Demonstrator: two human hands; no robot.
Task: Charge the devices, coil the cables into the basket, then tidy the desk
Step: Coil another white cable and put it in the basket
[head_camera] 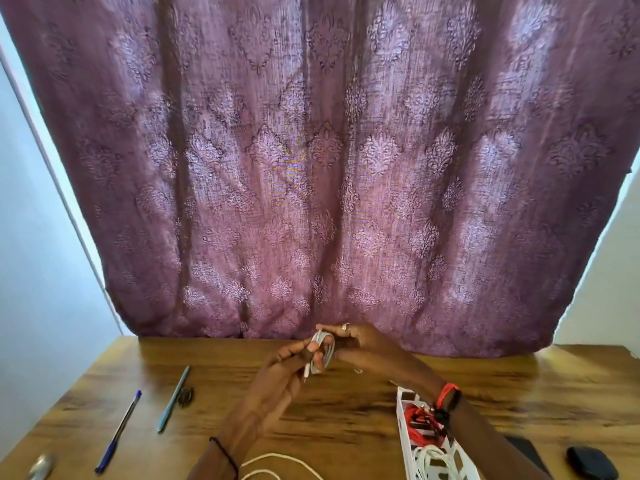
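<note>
Wooden worktop [346,407] runs from the front of the view to a far edge, where a purple patterned curtain [311,168] hangs down behind it. Just above that far edge, a small white cable coil [323,351] is held in the air between both hands. The left hand [287,370] pinches the coil's near side between thumb and fingers. The right hand [369,351] has its fingers curled round the far side, so both are clamped on it.

Under the right forearm, towards the front edge, stands a white openwork basket [402,420]. It holds a red cable [415,422] and a wound white cable [429,459]. A loose white cord [277,459] loops off the front edge between the arms.

Bare wood lies left of the left hand, as far as a light blue pen [173,398] with a small dark object [186,396] touching it. A dark blue pen [119,431] lies further left, and a silvery object [41,465] sits at the front left corner. At the front right, a flat black phone [526,452] and a dark rounded case [592,462] lie just beside the right arm.
</note>
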